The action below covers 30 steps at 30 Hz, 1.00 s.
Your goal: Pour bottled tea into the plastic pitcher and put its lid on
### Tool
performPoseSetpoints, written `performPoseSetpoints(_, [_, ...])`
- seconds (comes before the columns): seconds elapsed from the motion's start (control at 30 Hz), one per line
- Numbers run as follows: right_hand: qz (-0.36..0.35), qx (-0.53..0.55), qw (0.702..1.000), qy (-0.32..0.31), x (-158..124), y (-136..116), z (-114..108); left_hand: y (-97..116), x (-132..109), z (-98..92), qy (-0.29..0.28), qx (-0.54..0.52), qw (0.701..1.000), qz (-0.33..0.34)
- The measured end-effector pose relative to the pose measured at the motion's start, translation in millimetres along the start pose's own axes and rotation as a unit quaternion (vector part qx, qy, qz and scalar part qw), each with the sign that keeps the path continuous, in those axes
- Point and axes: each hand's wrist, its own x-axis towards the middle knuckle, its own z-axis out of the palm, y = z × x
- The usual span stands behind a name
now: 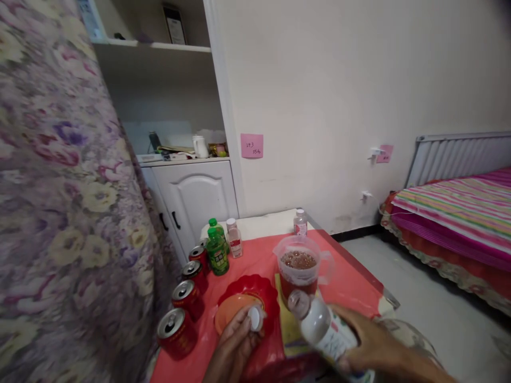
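Note:
My right hand [373,343] grips a clear plastic bottle [322,329] with a white and green label, tilted with its open mouth toward a clear pitcher [302,266] of dark red drink. My left hand [235,348] pinches a white bottle cap [254,317] over the red plate [255,289], which holds an orange dish [229,311]. The pitcher stands on a yellow-green mat [288,330] on the red-covered table [351,276].
Several red cans [178,332] line the table's left edge beside a flowered curtain [59,213]. Two green bottles [217,250] and small clear bottles [234,238] stand at the back. A white cupboard [195,197] and a striped bed [459,218] flank the table.

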Motion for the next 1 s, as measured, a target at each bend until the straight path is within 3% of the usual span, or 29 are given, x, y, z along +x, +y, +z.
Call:
performPoseSetpoints(0.13, [0.03, 0.074, 0.997, -0.026, 17, 45, 45, -12, -8, -2.9, -0.017, 0.051, 0.998, 0.031])
performPoseSetpoints(0.27, [0.037, 0.075, 0.995, -0.047, 27, 55, 64, -14, -18, -4.3, -0.021, 0.152, 0.986, 0.07])
performPoseSetpoints(0.43, [0.021, 0.079, 0.995, -0.061, 28, 58, 69, -9, -28, -1.9, -0.019, 0.307, 0.949, 0.073])
performPoseSetpoints(0.67, [0.01, 0.093, 0.994, -0.051, 24, 63, 71, -8, -43, 16.5, -0.001, 0.398, 0.913, 0.088])
performPoseSetpoints(1.0, [-0.024, 0.088, 0.994, -0.053, 23, 77, 72, -3, -49, 38.8, 0.008, 0.579, 0.802, 0.148])
